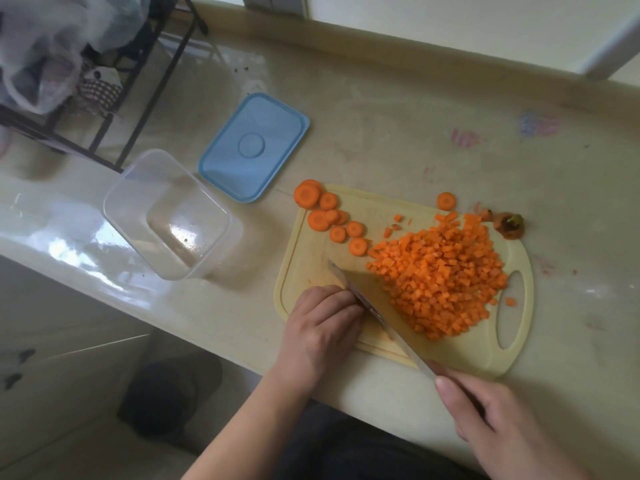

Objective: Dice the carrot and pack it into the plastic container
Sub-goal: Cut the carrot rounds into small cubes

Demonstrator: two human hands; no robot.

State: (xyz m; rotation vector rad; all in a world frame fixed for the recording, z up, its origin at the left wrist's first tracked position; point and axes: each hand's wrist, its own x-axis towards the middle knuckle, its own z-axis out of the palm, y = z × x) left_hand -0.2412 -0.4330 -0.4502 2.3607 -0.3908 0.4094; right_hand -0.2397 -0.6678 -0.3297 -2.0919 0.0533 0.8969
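On the pale yellow plastic cutting board (311, 258) lies a big heap of diced orange carrot (446, 271) beside uncut rounds (332, 216), the right hand (498, 414) gripping the steel knife (367, 299), left hand (322, 327) curled beside its blade, holding something I cannot make out, and the clear plastic container (166, 216) left of the board unfilled

no readable text, labels or numbers

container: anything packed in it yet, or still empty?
Empty. The clear plastic container shows only its bare bottom. The diced carrot is all heaped on the cutting board; the blue lid lies beside the container.
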